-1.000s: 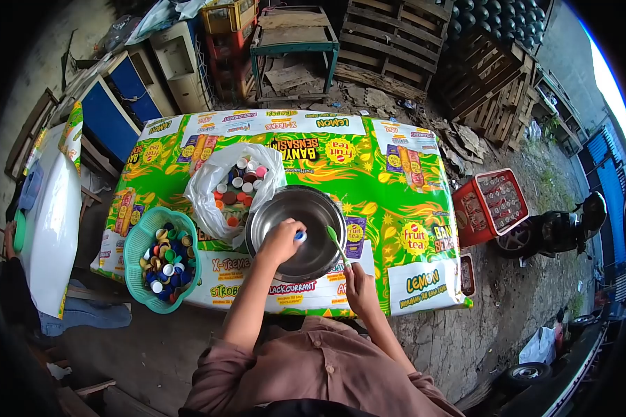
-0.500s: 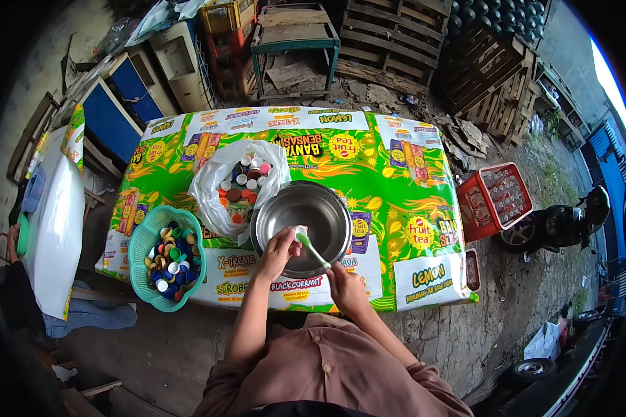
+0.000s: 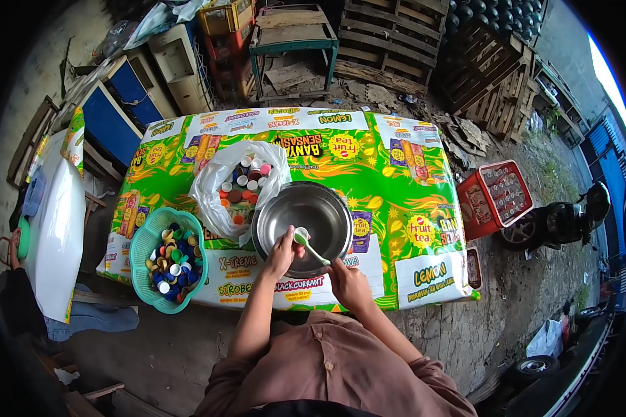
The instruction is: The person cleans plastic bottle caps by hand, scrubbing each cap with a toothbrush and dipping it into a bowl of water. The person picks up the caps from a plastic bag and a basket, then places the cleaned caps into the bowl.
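Observation:
A white bottle cap (image 3: pixel 301 233) is pinched in my left hand (image 3: pixel 282 253), above the near side of a steel bowl (image 3: pixel 264 208). My right hand (image 3: pixel 350 282) grips the end of a pale green and white toothbrush (image 3: pixel 316 254), whose head meets the cap. Left of the bowl, a white plastic bag (image 3: pixel 209 187) stands open with red, white and brown caps (image 3: pixel 240 194) inside. Farther left, a mint green basket (image 3: pixel 140 260) holds blue, yellow and white caps (image 3: pixel 174 267). What lies in the bowl beneath my hands is partly hidden.
A printed green cover (image 3: pixel 389 208) is spread over the table. At the far left, another person's hand (image 3: pixel 15 243) is beside a green container (image 3: pixel 23 241) and a white surface (image 3: pixel 52 236). A red crate of bottles (image 3: pixel 495 194) stands right of the table. Wooden pallets (image 3: pixel 393 42) lean behind.
The toothbrush and cap have shifted slightly in my hands, and the brush lies at a flatter angle. My right hand has moved a little to the right. The containers look the same.

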Tool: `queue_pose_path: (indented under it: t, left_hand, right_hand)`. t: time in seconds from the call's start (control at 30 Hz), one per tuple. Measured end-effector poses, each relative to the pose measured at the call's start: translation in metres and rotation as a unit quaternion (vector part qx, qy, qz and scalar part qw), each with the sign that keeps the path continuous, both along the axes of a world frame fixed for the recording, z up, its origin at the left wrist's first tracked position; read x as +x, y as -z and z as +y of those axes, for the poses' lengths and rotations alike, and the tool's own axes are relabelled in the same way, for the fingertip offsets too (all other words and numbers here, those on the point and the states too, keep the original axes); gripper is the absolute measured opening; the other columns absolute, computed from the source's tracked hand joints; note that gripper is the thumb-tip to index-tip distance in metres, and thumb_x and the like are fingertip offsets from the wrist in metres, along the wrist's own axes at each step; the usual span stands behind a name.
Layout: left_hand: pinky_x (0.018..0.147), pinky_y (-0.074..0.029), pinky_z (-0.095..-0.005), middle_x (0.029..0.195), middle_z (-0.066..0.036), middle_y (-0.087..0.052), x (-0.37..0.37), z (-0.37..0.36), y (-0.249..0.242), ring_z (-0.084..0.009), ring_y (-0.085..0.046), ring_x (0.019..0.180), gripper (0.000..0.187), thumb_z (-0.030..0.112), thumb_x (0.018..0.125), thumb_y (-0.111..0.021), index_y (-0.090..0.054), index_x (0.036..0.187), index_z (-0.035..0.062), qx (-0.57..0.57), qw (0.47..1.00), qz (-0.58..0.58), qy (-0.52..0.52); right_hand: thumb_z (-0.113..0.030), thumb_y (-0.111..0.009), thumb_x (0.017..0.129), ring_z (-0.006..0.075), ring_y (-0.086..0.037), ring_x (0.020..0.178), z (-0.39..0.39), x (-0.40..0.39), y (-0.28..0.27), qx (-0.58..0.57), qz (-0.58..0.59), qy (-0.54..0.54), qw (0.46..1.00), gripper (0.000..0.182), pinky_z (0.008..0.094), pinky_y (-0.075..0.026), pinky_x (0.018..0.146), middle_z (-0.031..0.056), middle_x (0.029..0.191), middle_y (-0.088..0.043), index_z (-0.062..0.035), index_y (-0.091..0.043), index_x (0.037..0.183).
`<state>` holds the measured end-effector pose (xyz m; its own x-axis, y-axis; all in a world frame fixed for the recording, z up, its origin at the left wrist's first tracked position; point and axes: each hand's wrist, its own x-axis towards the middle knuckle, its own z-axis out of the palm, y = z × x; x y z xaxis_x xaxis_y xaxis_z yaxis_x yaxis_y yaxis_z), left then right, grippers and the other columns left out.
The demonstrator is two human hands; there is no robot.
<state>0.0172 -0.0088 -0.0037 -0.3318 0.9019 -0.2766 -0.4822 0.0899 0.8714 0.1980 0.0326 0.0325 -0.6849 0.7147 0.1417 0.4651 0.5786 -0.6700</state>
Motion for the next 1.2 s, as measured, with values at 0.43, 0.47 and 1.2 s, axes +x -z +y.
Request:
queue_pose_path:
  t: [0.43, 0.47, 1.2]
  left_hand:
    - [0.047, -0.029, -0.0219, 0.053, 0.003, -0.030, -0.004, 0.009, -0.023, -0.0076, -0.029, 0.047, 0.047, 0.041, 0.091, -0.029, -0.045, 0.066, 0.0052, -0.054, 0.990, -0.022, 0.129]
    - [0.047, -0.029, -0.0219, 0.053, 0.003, -0.030, -0.002, 0.009, -0.026, -0.0076, -0.029, 0.047, 0.047, 0.041, 0.091, -0.029, -0.045, 0.066, 0.0052, -0.055, 0.990, -0.021, 0.128]
    - [0.046, -0.028, -0.0208, 0.053, 0.004, -0.028, 0.005, 0.014, -0.017, -0.0072, -0.029, 0.047, 0.047, 0.046, 0.090, -0.030, -0.043, 0.067, 0.0073, -0.029, 0.984, -0.116, 0.129]
  right_hand:
    - [-0.022, -0.048, 0.084, 0.0378, -0.051, 0.046, 0.041, 0.020, -0.019, 0.041, -0.015, 0.031, 0.999, 0.015, 0.0452, -0.038, 0.040, 0.0177, 0.051, -0.052, -0.0077, -0.044, 0.084]
    - [-0.022, -0.048, 0.084, 0.0385, -0.052, 0.048, 0.035, 0.021, -0.026, 0.006, -0.011, -0.013, 1.000, 0.014, 0.0461, -0.039, 0.042, 0.0187, 0.053, -0.053, -0.0082, -0.045, 0.086]
    - [-0.020, -0.046, 0.085, 0.0411, -0.052, 0.053, 0.033, 0.015, -0.012, -0.051, 0.017, 0.054, 0.997, 0.016, 0.0492, -0.037, 0.046, 0.0218, 0.054, -0.051, -0.0050, -0.044, 0.080]
